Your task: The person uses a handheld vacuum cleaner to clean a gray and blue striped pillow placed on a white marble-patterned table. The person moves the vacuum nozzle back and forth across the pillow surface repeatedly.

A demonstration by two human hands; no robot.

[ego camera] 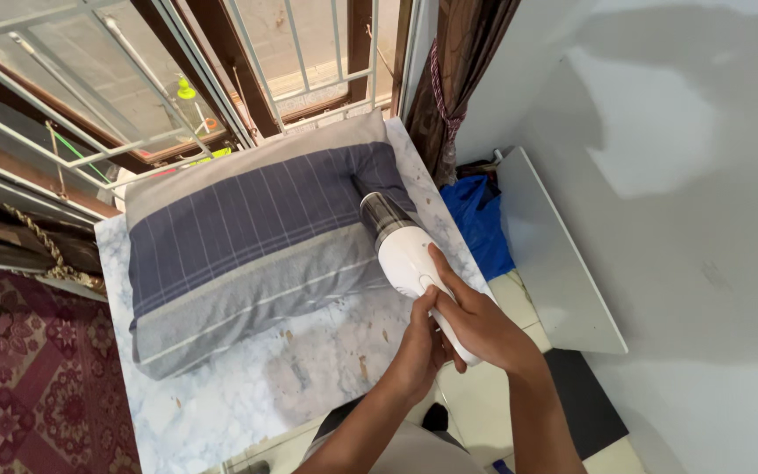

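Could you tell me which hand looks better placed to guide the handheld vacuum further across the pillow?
Probably the right hand: it wraps the handle of the white handheld vacuum, whose nozzle meets the striped pillow. The left hand only touches the handle from below.

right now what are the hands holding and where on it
Both hold a white handheld vacuum by its handle: the right hand wraps the grip, the left hand touches it from below.

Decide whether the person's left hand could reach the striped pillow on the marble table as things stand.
Probably yes. The left hand steadies the white handheld vacuum with the right hand, close to the striped pillow; only bare marble table lies between, though it must let go first.
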